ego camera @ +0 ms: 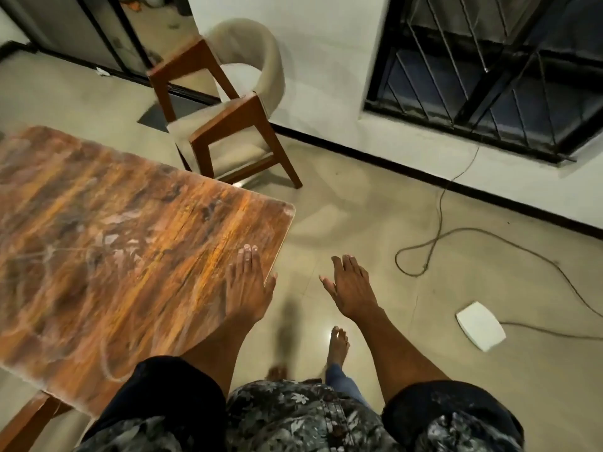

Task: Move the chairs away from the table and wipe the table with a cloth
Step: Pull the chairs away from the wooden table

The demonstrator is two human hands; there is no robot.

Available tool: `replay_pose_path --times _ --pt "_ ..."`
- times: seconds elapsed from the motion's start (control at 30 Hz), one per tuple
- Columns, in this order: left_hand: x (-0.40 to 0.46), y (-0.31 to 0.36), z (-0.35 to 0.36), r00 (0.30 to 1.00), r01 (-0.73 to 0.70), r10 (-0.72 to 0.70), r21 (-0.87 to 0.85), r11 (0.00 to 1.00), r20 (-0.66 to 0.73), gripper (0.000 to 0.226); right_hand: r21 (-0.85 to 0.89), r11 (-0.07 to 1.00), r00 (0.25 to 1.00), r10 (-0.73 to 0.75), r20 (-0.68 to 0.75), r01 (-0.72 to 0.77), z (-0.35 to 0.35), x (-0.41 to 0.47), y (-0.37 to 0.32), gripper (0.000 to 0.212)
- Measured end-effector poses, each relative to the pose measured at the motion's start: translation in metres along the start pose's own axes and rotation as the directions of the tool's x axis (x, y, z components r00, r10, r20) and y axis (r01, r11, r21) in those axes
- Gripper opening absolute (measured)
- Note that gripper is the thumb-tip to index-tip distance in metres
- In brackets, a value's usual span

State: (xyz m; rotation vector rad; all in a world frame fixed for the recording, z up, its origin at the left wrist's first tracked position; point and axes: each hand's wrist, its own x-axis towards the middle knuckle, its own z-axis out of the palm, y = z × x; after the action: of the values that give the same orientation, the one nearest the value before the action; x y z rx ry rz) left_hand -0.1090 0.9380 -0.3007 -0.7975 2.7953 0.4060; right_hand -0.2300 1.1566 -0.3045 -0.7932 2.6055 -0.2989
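The wooden table (pixel 107 230) fills the left of the view, its top streaked with pale marks. My left hand (pixel 248 285) hovers flat over the table's right edge near the corner, fingers straight, holding nothing. My right hand (pixel 350 288) is spread over the bare floor to the right of the table, also holding nothing. A chair (pixel 228 102) with a brown wooden frame and cream seat and back stands beyond the table's far corner, near the white wall. No cloth is in view.
A long cable (pixel 439 220) loops across the floor at the right, and a white flat box (pixel 480 325) lies near it. A barred window (pixel 496 70) sits in the right wall. A sliding door frame (pixel 98 37) is at the far left. My bare foot (pixel 337 345) is on the tiles.
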Motion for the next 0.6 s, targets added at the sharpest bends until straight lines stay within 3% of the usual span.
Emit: replay_pose_path --times 0.17,0.27,0.4,0.5,0.6 --pt "0.030 0.035 -0.016 0.985 0.085 -0.083 0.003 0.996 -0.152 0.086 -0.032 0.994 0.995 -0.100 0.001 0.100 -0.042 0.056 0.021 0.062" --pt "0.039 0.050 -0.016 0.988 0.127 -0.128 -0.012 0.992 -0.092 0.093 -0.052 0.987 0.989 -0.150 0.012 0.151 -0.055 0.081 0.029 0.066" --pt "0.048 0.064 -0.024 0.976 0.188 -0.185 0.017 0.982 -0.118 0.081 -0.044 0.983 0.984 -0.174 0.037 0.176 -0.069 0.107 0.035 0.088" --pt "0.063 0.068 -0.028 0.974 0.217 -0.216 0.010 0.976 -0.065 0.076 -0.043 0.980 0.979 -0.192 0.063 0.195 -0.073 0.128 0.045 0.067" --pt "0.081 0.064 -0.028 0.972 0.231 -0.230 0.005 0.973 -0.053 0.077 -0.052 0.977 0.977 -0.201 0.077 0.205 -0.080 0.150 0.051 0.063"
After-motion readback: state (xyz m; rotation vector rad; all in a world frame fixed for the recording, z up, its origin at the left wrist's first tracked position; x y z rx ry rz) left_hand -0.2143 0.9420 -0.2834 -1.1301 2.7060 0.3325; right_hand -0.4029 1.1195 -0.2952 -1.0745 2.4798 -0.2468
